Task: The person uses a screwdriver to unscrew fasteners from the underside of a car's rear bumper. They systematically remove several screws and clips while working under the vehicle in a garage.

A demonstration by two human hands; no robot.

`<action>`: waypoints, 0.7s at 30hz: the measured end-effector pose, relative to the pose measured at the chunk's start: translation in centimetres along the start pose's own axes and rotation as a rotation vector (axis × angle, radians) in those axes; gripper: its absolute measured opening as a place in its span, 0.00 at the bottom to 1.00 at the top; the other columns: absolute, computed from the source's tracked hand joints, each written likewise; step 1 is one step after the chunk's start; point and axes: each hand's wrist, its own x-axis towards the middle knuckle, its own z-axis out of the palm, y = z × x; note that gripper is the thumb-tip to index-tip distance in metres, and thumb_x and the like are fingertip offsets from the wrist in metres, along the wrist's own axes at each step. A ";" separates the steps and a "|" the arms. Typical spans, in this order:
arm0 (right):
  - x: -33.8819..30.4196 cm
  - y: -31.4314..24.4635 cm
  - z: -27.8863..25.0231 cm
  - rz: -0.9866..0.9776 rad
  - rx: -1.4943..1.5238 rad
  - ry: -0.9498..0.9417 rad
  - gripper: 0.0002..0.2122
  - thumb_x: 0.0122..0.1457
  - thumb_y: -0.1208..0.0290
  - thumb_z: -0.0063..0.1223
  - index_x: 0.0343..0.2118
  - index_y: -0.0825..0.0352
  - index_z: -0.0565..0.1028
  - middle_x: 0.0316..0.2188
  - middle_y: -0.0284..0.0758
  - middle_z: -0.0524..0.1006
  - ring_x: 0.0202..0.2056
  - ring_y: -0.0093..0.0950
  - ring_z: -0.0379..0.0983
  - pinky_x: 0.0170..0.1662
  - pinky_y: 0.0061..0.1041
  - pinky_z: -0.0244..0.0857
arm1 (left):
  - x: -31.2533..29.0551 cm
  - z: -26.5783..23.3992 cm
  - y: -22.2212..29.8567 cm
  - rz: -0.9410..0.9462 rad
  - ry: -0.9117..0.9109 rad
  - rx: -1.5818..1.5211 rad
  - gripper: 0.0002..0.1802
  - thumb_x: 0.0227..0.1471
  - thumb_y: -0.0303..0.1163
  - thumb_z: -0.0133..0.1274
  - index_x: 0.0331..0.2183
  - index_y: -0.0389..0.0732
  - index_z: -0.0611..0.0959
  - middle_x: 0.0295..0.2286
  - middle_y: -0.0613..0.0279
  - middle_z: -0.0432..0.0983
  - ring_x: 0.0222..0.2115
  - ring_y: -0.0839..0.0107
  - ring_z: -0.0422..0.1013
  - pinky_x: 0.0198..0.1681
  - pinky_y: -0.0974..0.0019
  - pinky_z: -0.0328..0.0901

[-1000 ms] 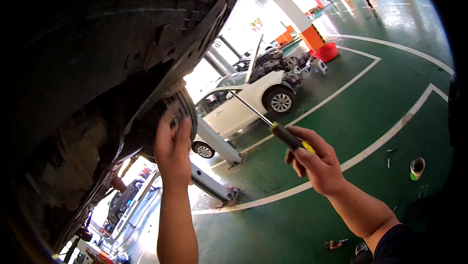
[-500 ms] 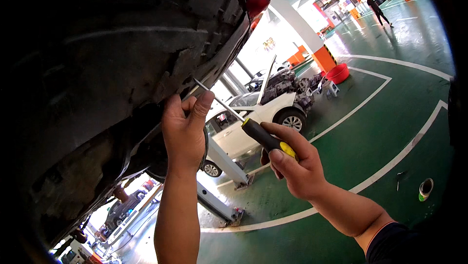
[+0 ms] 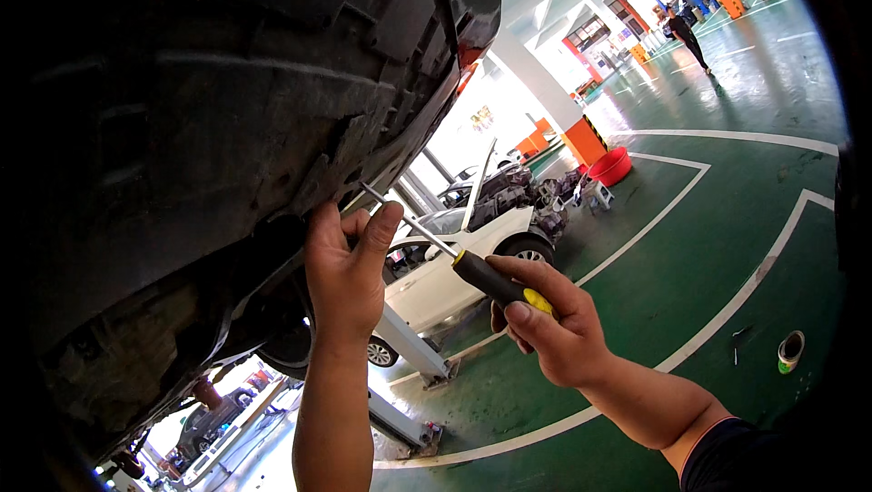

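Observation:
Overhead on the left is the dark underside of a raised car, covered by a black plastic underbody panel [image 3: 245, 138]. My left hand [image 3: 347, 278] reaches up to the panel's lower edge, its fingers curled against it and the thumb beside a metal shaft. That shaft belongs to a screwdriver [image 3: 490, 278] with a black and yellow handle, held in my right hand [image 3: 563, 328]. Its tip meets the panel near a small dark hole, just above my left thumb. Whether the tip is inside anything cannot be made out.
A white car [image 3: 454, 278] with its front end stripped stands behind my hands, near a grey lift post [image 3: 409, 342]. A red tub [image 3: 609, 167] sits by a pillar [image 3: 536, 74]. An open can [image 3: 790, 351] is on the green floor [image 3: 672, 283]. Another person [image 3: 688, 36] is far off.
The view has shifted slightly, so the background sits differently. Both hands and the screwdriver keep nearly the same pose against the panel. The distant person has walked on.

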 end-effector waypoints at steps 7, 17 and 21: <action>0.2 0.8 0.3 -0.031 0.006 0.029 0.20 0.68 0.71 0.52 0.62 0.67 0.70 0.40 0.31 0.74 0.35 0.13 0.71 0.38 0.15 0.66 | 0.1 0.0 -0.2 0.012 -0.018 -0.055 0.23 0.61 0.35 0.63 0.51 0.34 0.74 0.18 0.79 0.61 0.22 0.87 0.51 0.27 0.79 0.47; 0.2 1.7 0.3 -0.037 0.091 0.026 0.21 0.68 0.70 0.52 0.62 0.68 0.69 0.35 0.31 0.77 0.27 0.11 0.66 0.30 0.14 0.61 | 0.1 0.1 0.1 0.011 -0.016 -0.017 0.22 0.60 0.38 0.63 0.49 0.35 0.75 0.17 0.76 0.63 0.20 0.86 0.53 0.27 0.78 0.48; 0.4 1.4 0.6 0.065 0.241 0.012 0.22 0.69 0.66 0.50 0.62 0.68 0.68 0.33 0.33 0.78 0.25 0.13 0.66 0.28 0.14 0.60 | 0.1 0.0 0.2 0.016 0.001 0.008 0.26 0.60 0.38 0.63 0.53 0.35 0.73 0.17 0.76 0.62 0.20 0.86 0.52 0.27 0.78 0.48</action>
